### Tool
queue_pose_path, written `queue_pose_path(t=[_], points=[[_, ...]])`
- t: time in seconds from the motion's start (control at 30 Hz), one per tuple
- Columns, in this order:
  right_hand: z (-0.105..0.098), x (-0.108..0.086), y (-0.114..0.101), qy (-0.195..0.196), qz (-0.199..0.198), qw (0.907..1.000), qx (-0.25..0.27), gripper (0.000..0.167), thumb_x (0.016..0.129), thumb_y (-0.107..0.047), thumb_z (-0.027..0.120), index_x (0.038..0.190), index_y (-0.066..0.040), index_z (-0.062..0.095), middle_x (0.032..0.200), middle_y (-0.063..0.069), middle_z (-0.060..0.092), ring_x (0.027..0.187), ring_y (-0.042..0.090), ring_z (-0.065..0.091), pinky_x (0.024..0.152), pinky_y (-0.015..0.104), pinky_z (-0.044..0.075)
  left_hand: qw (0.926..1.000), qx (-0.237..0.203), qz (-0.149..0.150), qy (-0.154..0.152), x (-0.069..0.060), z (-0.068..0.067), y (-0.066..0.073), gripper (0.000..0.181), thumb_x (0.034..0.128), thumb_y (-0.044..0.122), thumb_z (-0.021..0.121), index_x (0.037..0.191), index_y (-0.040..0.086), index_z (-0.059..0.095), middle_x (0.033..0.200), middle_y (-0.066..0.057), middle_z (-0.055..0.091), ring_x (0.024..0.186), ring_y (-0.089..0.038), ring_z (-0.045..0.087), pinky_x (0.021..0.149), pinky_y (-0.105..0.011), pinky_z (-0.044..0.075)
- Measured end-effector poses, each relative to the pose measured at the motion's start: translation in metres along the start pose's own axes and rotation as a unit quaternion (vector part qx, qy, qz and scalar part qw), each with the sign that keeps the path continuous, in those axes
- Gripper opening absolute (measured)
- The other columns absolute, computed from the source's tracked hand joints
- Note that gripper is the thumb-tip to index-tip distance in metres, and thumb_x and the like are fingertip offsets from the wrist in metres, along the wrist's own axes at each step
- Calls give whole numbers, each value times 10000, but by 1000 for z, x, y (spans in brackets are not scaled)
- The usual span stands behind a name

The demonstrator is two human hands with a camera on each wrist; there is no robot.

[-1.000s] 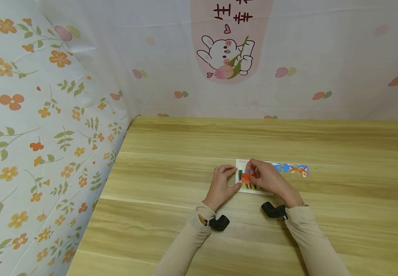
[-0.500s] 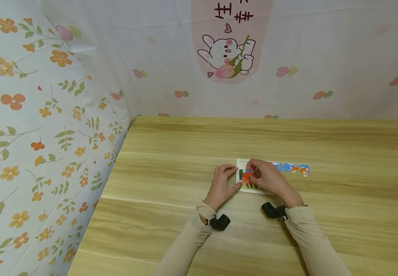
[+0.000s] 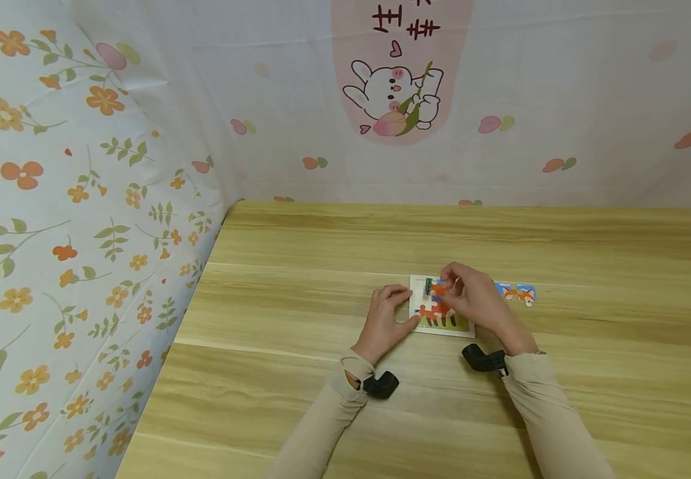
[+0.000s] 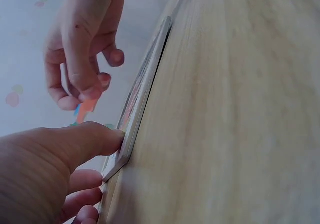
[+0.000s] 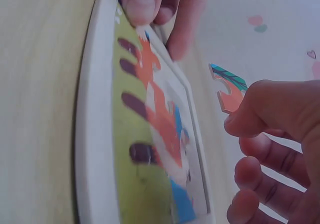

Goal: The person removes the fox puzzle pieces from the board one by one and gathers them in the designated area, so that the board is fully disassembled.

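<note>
A white-framed puzzle board (image 3: 472, 330) lies on the table, its lower part filled with orange, dark-legged shapes on green. My left hand (image 3: 383, 324) grips the board's left edge; in the left wrist view its thumb (image 4: 100, 143) presses on the frame's corner. Above the board, my right hand (image 3: 480, 301) pinches an orange, green and blue puzzle piece (image 5: 231, 97) between thumb and forefinger, lifted clear of the board in the right wrist view. Bare white backing shows in the board's upper left part.
Right of the board lie loose puzzle pieces (image 3: 526, 295) with orange fox ears on blue, partly behind my right hand. The wooden table (image 3: 297, 266) meets a patterned cloth (image 3: 285, 100) at its back edge. A black wrist mount (image 3: 483, 359) hangs from each sleeve.
My right hand has lifted the orange piece off the board and moved it up and slightly right, uncovering more of the lower picture. My left hand has stayed at the left edge.
</note>
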State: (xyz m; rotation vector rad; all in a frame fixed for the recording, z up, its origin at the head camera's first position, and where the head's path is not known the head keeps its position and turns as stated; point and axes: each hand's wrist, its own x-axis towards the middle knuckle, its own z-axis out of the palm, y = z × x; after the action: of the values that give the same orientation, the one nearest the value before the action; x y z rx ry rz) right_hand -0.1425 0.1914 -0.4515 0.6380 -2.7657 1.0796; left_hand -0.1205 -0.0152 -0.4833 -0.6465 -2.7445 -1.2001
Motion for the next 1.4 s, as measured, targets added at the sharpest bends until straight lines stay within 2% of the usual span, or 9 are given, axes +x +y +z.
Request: queue_pose_path(t=[0.7, 0.97, 1.27, 1.4], points=[[-41, -36, 36, 205, 802, 9964, -195, 200, 754, 21, 672, 905, -33, 553, 752, 37, 512, 642, 169, 465, 549, 233, 386, 9998, -184, -88, -29, -1, -1, 1, 444, 786, 185, 730, 1174, -6, 634, 1203, -83, 546, 1087, -229, 438, 918, -287, 382], [-53, -47, 37, -125, 1136, 9934, -7, 218, 756, 29, 673, 935, 3, 553, 726, 25, 496, 625, 112, 452, 527, 229, 380, 9997, -220, -77, -29, -1, 1, -1, 441, 787, 185, 732, 1176, 1, 635, 1207, -82, 544, 1086, -229, 436, 914, -288, 384], [-54, -53, 39, -792, 1294, 9883, 147, 201, 780, -1, 652, 947, 6, 541, 668, 8, 441, 559, 88, 391, 504, 236, 321, 9998, -211, -62, 17, -1, 2, -3, 437, 787, 192, 731, 1173, 8, 639, 1204, -70, 547, 1080, -217, 437, 908, -283, 387], [-54, -53, 39, -1050, 1427, 9841, 142, 198, 776, -28, 656, 937, -5, 542, 674, 1, 440, 576, 90, 394, 533, 239, 318, 9998, -200, -35, 43, -1, 2, -3, 437, 785, 192, 734, 1170, 8, 641, 1200, -69, 550, 1077, -217, 441, 909, -281, 386]])
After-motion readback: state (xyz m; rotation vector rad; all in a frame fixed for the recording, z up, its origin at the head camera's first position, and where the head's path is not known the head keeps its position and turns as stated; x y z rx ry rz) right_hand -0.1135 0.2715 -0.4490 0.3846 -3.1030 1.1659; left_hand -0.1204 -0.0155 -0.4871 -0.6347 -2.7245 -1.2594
